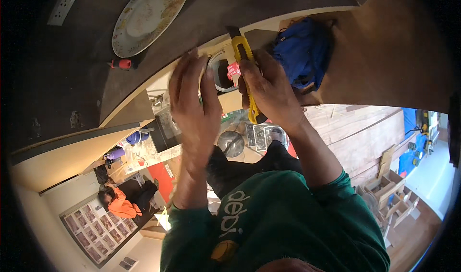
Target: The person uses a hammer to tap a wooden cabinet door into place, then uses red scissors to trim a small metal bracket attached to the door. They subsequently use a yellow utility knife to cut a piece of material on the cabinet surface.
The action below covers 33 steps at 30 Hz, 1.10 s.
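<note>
My right hand is wrapped round a yellow snap-off utility knife; the knife's dark front end points up toward the dark board's edge. My left hand is raised beside it, fingers stretched up and slightly apart, a little blurred, with nothing seen in it. Between the hands, lower down, is a round metal-rimmed container with a red printed packet at its side. A blue cloth bag lies just right of my right hand.
On the dark panel are an oval floral plate, a short red-handled tool and a white outlet. Wooden drawers stand at lower right. A person in orange is at lower left, away from my hands.
</note>
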Tool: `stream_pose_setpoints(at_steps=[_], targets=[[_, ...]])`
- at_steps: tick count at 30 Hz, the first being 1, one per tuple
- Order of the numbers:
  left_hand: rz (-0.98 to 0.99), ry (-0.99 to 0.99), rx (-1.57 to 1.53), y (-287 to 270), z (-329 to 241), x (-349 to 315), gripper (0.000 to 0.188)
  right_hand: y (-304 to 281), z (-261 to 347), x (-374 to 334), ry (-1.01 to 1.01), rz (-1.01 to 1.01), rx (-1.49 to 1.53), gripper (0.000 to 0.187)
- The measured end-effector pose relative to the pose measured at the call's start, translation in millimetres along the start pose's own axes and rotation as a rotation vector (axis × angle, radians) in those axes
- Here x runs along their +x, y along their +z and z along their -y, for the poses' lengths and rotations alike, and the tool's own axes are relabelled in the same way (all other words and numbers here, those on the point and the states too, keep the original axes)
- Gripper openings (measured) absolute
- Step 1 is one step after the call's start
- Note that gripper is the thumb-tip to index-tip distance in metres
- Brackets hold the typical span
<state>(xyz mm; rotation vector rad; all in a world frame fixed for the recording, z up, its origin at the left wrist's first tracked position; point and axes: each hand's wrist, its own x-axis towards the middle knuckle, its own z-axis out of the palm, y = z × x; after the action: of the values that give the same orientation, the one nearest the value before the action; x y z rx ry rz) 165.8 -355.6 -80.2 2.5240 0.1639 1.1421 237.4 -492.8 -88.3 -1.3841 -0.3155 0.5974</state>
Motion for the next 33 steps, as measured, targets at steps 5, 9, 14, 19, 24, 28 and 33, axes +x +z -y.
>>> stream_pose_setpoints(at_steps=[5,9,14,19,24,28,33], targets=[[0.209,-1.110,-1.263,3.7,-10.3,-61.5,0.035,16.2,-2.5,-7.2,-0.102,-0.109,-0.183,0.022],[0.214,-1.178,-1.604,11.7,-20.6,-54.8,0.047,21.8,-7.2,-6.2,-0.194,-0.143,-0.304,0.018],[0.363,-1.103,-1.417,9.2,-23.9,-31.4,0.052,24.9,-3.6,-5.1,-0.219,-0.148,-0.354,0.014],[0.280,-1.076,-1.698,18.0,-17.8,-39.9,0.049,28.7,-13.9,1.7,-0.431,-0.170,-0.621,0.023],[0.203,-1.290,-1.917,26.7,-13.9,-31.7,0.044,33.5,-20.1,9.0,-0.465,-0.210,-0.708,0.024],[0.343,-1.031,-1.248,3.4,-22.4,-11.5,0.047,44.1,-7.4,13.0,-0.233,-0.204,-0.475,0.026],[0.220,-1.225,-1.732,15.0,-17.4,-18.5,0.045,40.3,-17.6,15.4,-0.399,-0.221,-0.667,0.026]])
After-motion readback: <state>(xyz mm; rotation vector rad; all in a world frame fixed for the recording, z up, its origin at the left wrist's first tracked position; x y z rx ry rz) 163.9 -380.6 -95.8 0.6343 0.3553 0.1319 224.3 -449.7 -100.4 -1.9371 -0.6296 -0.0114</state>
